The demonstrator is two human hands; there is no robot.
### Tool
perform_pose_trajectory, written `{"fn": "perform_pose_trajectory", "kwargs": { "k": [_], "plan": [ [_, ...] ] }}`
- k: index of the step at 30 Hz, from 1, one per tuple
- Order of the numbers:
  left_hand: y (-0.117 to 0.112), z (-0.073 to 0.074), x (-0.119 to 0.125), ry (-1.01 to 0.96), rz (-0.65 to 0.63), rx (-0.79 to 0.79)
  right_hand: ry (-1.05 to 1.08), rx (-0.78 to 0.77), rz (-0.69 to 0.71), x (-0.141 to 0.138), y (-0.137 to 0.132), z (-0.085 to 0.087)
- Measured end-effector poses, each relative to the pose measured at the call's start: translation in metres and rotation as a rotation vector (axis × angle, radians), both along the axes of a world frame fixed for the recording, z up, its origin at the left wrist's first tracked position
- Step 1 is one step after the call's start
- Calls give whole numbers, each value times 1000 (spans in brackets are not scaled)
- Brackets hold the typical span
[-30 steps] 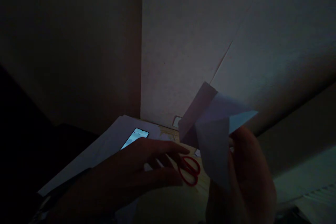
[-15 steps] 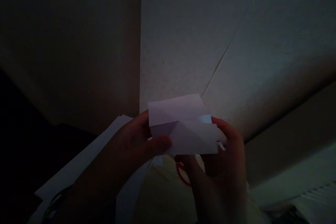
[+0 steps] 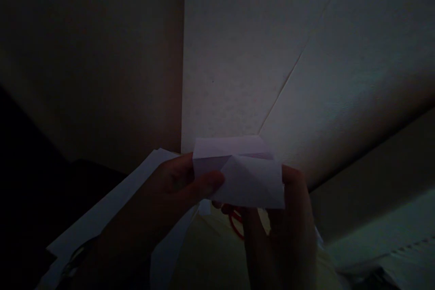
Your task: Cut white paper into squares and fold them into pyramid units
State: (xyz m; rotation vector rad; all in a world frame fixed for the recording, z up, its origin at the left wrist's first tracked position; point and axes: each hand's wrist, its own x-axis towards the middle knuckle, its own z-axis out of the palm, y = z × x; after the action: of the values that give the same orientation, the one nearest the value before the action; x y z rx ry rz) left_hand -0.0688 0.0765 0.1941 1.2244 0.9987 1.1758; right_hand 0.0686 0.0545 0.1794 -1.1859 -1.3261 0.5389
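Note:
The scene is very dark. Both of my hands hold a folded white paper (image 3: 246, 176) up in front of me, above a desk. My left hand (image 3: 170, 195) pinches its left edge, thumb on the front face. At the paper's right edge my right hand (image 3: 288, 226) grips it, fingers curled behind. Creases cross the paper diagonally, and an upper flap is folded back. Below the paper a bit of red scissors (image 3: 236, 224) shows on the desk.
A large white sheet (image 3: 112, 208) lies on the desk at the left, running under my left arm. Pale walls meet in a corner straight ahead. A lighter surface (image 3: 384, 231) lies at the lower right.
One second ago only my right hand held the paper up, and my left hand hovered near the scissors and a lit phone. Now both hands grip the paper, its upper flap folded lower.

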Motion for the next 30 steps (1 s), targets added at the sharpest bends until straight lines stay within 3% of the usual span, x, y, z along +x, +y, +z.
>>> {"fn": "perform_pose_trajectory", "kwargs": {
  "k": [7,12,20,25,30],
  "plan": [
    [0,5,7,-133,-23,-6,-271,96,-45,4,2,1],
    [1,3,6,-207,-85,-52,-340,160,-36,5,6,-2],
    [2,3,0,-95,43,-32,-396,359,-140,11,9,-3],
    [3,-1,-2,-80,80,-78,-553,399,-314,14,4,-1],
    [3,2,0,-40,99,-56,-562,424,-325,12,3,-1]
  ]
}}
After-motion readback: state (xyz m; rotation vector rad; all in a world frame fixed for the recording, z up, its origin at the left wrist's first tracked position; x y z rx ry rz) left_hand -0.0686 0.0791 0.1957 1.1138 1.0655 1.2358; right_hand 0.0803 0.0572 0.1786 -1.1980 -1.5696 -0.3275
